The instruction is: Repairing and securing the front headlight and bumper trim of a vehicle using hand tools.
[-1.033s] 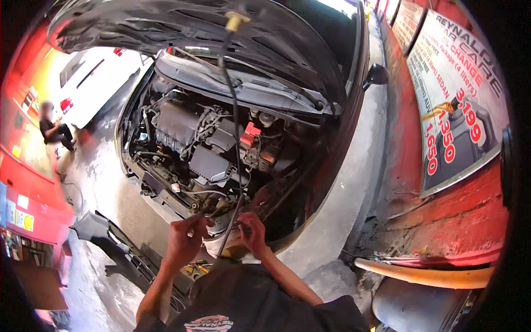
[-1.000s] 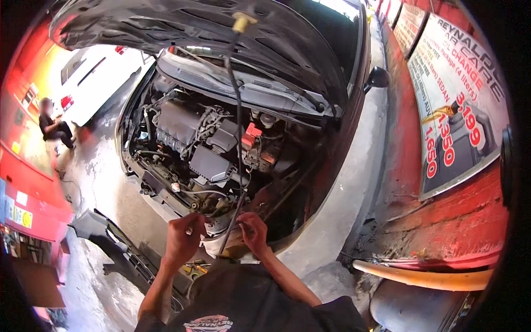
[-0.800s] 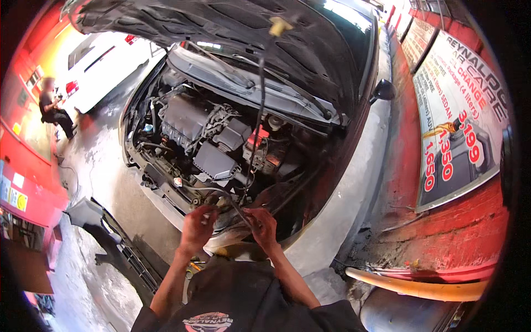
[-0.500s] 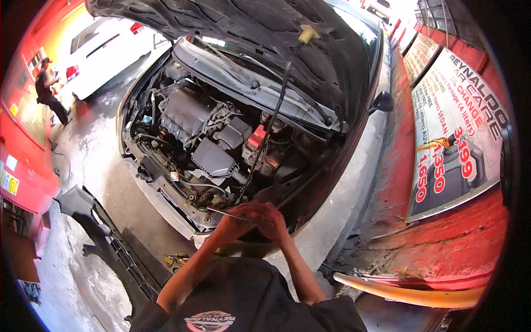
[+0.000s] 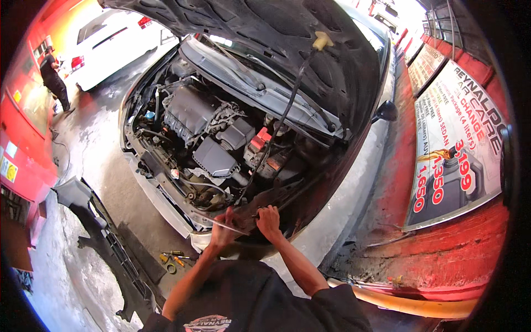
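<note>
Blur softens our left hand (image 5: 222,232), thumb raised, where a thin rod (image 5: 241,231) crosses it; we cannot tell whether it grips. Our right hand (image 5: 269,222), apart from it, curls at a small dark thing (image 5: 256,215), mostly hidden, its hold likewise unclear. Beyond both hands sits the engine (image 5: 189,108).

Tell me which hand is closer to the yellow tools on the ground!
Left: the left hand is above and right of the yellow tools; the right hand is farther right.
</note>
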The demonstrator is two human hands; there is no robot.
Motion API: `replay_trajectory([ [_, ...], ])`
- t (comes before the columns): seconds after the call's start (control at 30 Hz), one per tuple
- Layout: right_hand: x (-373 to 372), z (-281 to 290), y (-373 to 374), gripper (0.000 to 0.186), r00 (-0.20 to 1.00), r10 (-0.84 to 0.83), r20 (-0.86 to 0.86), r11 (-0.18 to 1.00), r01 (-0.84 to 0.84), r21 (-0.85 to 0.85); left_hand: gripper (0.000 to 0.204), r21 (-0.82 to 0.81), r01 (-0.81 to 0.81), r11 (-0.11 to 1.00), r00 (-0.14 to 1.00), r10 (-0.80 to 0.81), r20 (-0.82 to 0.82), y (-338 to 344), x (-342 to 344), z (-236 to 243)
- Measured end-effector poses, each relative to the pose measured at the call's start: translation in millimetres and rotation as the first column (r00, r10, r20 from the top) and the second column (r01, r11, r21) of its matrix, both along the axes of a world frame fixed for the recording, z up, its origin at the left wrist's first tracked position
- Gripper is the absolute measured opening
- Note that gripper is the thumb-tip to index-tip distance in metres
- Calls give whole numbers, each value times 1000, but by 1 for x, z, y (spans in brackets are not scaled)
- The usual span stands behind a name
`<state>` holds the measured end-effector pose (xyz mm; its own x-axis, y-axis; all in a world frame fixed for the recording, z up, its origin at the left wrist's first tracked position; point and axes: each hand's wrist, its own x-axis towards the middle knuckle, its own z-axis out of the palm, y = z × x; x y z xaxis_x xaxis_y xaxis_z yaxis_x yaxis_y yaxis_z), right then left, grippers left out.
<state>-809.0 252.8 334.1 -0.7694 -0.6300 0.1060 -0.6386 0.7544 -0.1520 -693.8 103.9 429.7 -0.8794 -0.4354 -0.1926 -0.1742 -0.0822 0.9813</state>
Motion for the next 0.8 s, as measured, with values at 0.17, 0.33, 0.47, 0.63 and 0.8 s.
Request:
replay_trajectory([
  [0.17,5,12,6,25,983,177,55,962,-161,-219,53,243,-56,968,972,108,-207,-11,19,7],
  [0.33,16,53,18,23,958,242,155,819,-117,-562,53,328,-156,932,972,204,-117,-26,32,63],
  [0.47,25,63,25,23,948,218,233,792,-32,-609,58,362,-17,932,973,99,-208,-36,34,82],
  [0.63,18,58,39,22,955,-52,290,793,216,-569,56,295,-70,953,968,137,-211,-40,29,119],
  [0.8,29,18,74,11,811,-275,517,461,583,-669,58,241,-90,966,948,158,-277,-53,23,105],
])
